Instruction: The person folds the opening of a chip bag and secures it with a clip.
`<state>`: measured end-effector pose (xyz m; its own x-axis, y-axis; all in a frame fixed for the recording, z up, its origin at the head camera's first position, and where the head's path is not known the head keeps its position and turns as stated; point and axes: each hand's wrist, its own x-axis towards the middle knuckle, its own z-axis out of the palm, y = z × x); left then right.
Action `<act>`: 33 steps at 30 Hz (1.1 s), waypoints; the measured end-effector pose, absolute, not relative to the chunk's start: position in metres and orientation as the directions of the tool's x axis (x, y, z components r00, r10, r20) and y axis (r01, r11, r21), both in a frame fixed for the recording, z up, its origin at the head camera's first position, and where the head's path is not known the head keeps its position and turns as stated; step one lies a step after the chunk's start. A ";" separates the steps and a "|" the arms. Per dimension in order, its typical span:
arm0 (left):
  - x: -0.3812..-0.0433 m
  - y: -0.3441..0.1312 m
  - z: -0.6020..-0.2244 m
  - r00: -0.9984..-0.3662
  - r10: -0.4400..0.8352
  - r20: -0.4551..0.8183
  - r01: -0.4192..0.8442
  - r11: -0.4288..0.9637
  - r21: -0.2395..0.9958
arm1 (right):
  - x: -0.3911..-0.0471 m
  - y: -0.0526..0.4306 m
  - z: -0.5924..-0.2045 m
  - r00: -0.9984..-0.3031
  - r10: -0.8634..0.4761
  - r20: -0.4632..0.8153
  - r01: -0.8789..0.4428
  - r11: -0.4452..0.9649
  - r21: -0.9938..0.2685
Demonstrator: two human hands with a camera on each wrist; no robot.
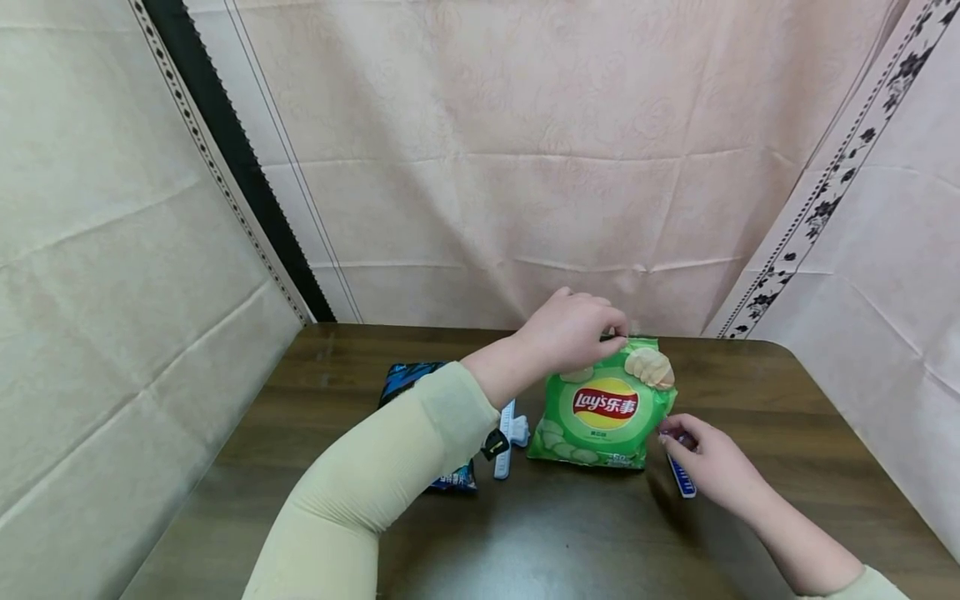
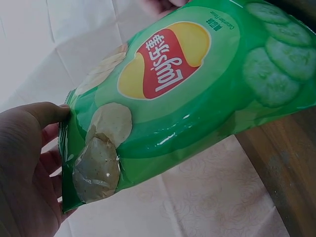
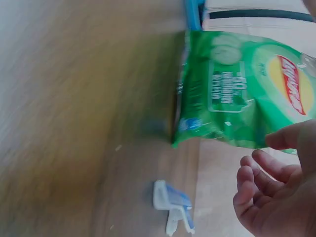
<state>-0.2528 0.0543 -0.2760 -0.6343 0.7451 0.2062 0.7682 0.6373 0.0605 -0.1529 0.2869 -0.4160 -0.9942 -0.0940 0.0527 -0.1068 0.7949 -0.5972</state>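
Head view: one green chip bag [image 1: 606,433], puffed glossy film, was over the wood-grain table [image 1: 570,550], between two plastic clips, one pale clip [image 1: 504,454] and one blue-and-white clip [image 1: 683,478]. My left hand [image 1: 572,333] pinched its top edge; my right hand [image 1: 708,463] had loosely bent fingers by its side, contact unclear. One shiny blue packet [image 1: 405,377] sat partly behind my left sleeve [image 1: 360,475].

The pillow-shaped green snack bag [image 1: 606,408] is smooth, glossy plastic film, wrinkled along its edges. The blue-and-black packet [image 1: 401,377] also shows shiny film. The narrow blue-and-white clip [image 3: 161,195] is smooth plastic. The dark-brown tabletop [image 1: 570,542] presents smooth wood grain with a satin sheen. The pale pink backdrop [image 1: 570,208] is matt, creased cloth. The pale green sleeve [image 1: 397,458] is matt fabric.
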 end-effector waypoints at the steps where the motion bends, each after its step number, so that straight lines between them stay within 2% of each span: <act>1: -0.252 0.054 -0.276 -0.633 0.746 0.206 0.769 0.637 0.059 | -0.153 0.287 -0.415 -0.995 -0.087 0.054 -0.102 0.777 -0.621; 7: -0.252 0.054 -0.275 -0.641 0.741 0.199 0.762 0.645 0.054 | -0.156 0.286 -0.409 -0.998 -0.063 0.019 -0.057 0.687 -0.725; 13: -0.251 0.052 -0.275 -0.651 0.735 0.190 0.756 0.651 0.071 | -0.159 0.286 -0.405 -0.999 -0.044 -0.015 -0.016 0.630 -0.777; 33: -0.251 0.053 -0.275 -0.625 0.750 0.216 0.776 0.627 0.071 | -0.161 0.289 -0.411 -0.999 0.013 0.036 -0.020 0.624 -0.781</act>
